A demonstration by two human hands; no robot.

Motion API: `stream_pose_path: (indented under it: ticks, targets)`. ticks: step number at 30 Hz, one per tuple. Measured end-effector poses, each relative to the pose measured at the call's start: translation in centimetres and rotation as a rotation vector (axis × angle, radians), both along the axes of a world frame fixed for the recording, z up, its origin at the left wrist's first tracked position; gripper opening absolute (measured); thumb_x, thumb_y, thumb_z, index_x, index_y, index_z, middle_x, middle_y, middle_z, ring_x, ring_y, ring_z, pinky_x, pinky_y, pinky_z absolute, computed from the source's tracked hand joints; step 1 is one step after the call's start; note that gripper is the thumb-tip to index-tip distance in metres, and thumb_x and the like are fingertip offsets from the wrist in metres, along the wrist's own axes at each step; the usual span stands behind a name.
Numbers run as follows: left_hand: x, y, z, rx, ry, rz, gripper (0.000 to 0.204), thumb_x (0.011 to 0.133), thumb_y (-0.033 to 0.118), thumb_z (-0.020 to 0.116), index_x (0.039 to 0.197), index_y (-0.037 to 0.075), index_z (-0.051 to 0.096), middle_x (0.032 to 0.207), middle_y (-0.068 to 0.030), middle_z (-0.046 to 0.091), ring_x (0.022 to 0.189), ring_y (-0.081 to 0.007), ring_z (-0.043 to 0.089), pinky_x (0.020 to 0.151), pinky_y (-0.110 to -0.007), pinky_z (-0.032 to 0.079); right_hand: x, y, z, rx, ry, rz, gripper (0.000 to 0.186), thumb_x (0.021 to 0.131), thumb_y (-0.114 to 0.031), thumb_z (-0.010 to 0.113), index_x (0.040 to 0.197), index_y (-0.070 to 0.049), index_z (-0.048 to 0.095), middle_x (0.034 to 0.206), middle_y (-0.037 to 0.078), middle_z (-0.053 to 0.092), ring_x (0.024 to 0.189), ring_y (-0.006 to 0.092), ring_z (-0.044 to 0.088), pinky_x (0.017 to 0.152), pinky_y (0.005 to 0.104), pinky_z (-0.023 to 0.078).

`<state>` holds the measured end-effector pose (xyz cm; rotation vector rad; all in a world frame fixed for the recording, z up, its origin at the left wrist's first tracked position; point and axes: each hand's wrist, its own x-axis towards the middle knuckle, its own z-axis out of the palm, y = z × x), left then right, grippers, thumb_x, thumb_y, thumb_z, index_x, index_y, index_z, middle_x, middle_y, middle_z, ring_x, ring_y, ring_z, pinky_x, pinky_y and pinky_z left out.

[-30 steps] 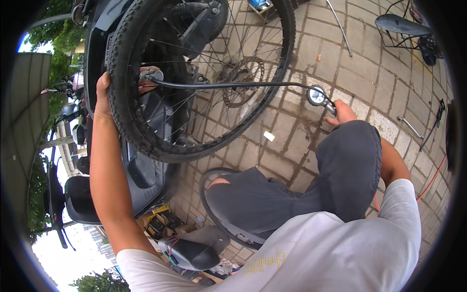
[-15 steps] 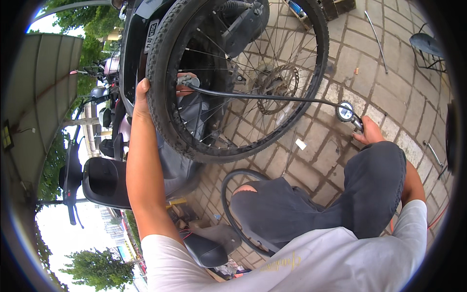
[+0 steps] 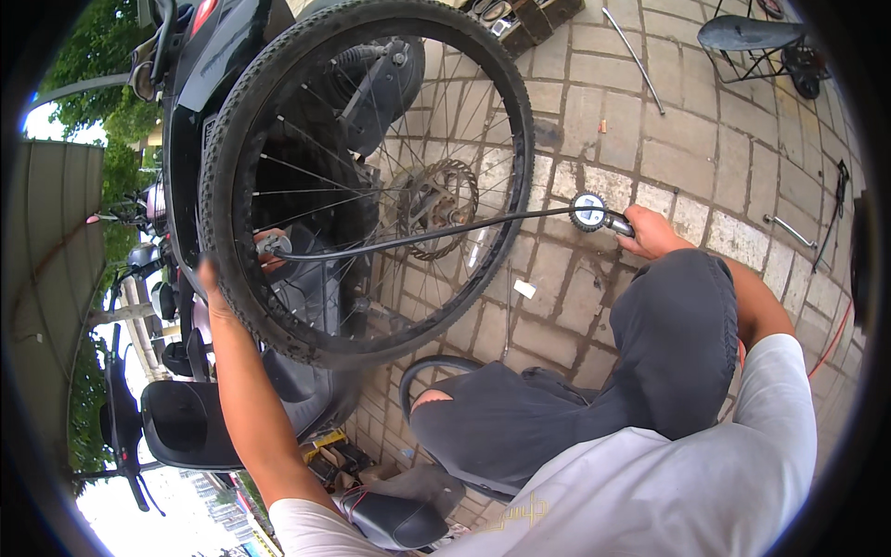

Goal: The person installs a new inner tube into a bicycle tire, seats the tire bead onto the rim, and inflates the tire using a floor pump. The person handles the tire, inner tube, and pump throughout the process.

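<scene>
An upright bicycle wheel [image 3: 520,121] with a knobby black tyre, spokes and a brake disc [image 3: 436,209] stands in front of me. My left hand [image 3: 212,278] is wrapped round its left side. The thumb lies outside the tyre, and the fingers show inside the rim beside a grey metal hose end [image 3: 272,246]. From there a black hose [image 3: 418,237] runs across the spokes to a tyre inflator gauge [image 3: 589,212] with a round dial. Closed round the gauge's handle is my right hand [image 3: 650,232], just beyond my bent knee. The tyre valve is hidden.
A black scooter [image 3: 190,158] stands close behind the wheel on the left. A loose tyre [image 3: 418,371] lies by my leg. On the brick paving are a metal rod [image 3: 636,60], a wrench [image 3: 791,231] and a white scrap [image 3: 524,290]. A stool [image 3: 752,34] stands at far right.
The view has shifted, so the wheel, gauge and paving appear farther left, with the wheel also lower. Both hands keep the same holds.
</scene>
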<state>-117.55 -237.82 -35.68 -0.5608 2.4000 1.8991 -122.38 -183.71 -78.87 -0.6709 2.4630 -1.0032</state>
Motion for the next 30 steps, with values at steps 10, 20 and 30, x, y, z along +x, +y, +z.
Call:
stream_pose_path:
  ticks: [10, 20, 30]
  targets:
    - [2.1, -5.2, -1.7, 0.245, -0.007, -0.089, 0.098, 0.068, 0.068, 0.070, 0.135, 0.001, 0.045, 0.126, -0.0345, 0.050, 0.103, -0.0390, 0.065, 0.089, -0.054, 0.055, -0.4, -0.4, 1.8, 0.015, -0.023, 0.120, 0.043, 0.078, -0.032, 0.075, 0.094, 0.002, 0.053, 0.095, 0.022, 0.058, 0.089, 0.0402, 0.060, 0.077, 0.0466, 0.049]
    - [3.2, -9.5, -3.6, 0.426, 0.040, -0.168, 0.090, 0.080, 0.068, 0.057, 0.143, 0.007, 0.039, 0.137, -0.0270, 0.048, 0.123, -0.0412, 0.053, 0.104, -0.054, 0.042, -0.8, -2.0, 2.1, 0.066, -0.009, 0.174, 0.034, 0.081, -0.030, 0.068, 0.087, 0.000, 0.054, 0.089, 0.019, 0.060, 0.083, 0.0393, 0.061, 0.071, 0.0469, 0.050]
    - [3.9, -12.4, -4.6, 0.543, 0.083, -0.254, 0.086, 0.083, 0.066, 0.054, 0.145, 0.009, 0.039, 0.146, -0.0165, 0.044, 0.131, -0.0389, 0.046, 0.110, -0.057, 0.030, -2.2, -3.0, 2.1, 0.063, 0.008, 0.195, 0.036, 0.081, -0.032, 0.067, 0.089, 0.000, 0.054, 0.090, 0.019, 0.060, 0.084, 0.0395, 0.061, 0.072, 0.0474, 0.049]
